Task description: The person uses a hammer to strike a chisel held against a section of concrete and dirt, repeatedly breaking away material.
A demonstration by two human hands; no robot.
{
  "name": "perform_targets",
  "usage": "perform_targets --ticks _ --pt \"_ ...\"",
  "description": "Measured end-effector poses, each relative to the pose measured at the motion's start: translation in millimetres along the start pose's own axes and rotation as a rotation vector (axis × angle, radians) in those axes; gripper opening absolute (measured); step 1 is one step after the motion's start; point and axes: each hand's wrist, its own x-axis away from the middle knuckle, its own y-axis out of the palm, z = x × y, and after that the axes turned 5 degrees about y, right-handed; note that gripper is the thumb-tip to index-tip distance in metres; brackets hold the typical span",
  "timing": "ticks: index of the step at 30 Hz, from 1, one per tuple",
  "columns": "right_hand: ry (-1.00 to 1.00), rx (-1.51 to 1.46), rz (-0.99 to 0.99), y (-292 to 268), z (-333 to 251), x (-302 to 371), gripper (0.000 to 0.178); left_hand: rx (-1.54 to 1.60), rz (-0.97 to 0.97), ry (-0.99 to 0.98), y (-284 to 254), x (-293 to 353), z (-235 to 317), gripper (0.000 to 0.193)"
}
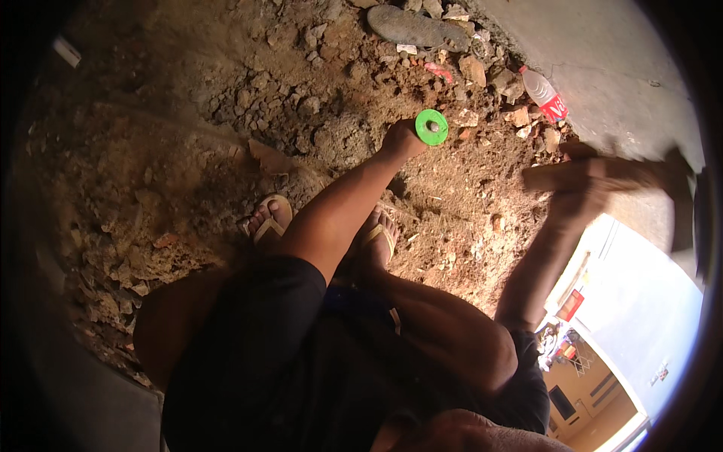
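My left hand is closed round a chisel with a bright green round hand guard. The chisel's metal end points up toward me, and its lower part is hidden under the guard and hand. Out to the right, my right hand grips the wooden handle of a hammer. The hammer is raised apart from the chisel, and its dark head is smeared by motion. Beneath the chisel lies broken, loose soil with bits of stone.
A clear plastic bottle with a red label lies by the grey concrete edge. Rubble and an old shoe sole lie at the far side. My sandalled feet rest on the dirt. A bright doorway shows at lower right.
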Motion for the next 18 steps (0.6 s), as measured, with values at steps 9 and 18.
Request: perform_targets --ticks 9,18 --pt "-0.306 -0.281 -0.038 -29.2 -23.4 -71.5 0.019 0.0 -0.049 -0.05 -6.7 -2.2 3.3 0.034" --pt "-0.371 0.739 -0.045 17.7 56.9 -30.0 0.022 0.071 0.043 0.087 7.0 -0.4 -17.6 0.033"
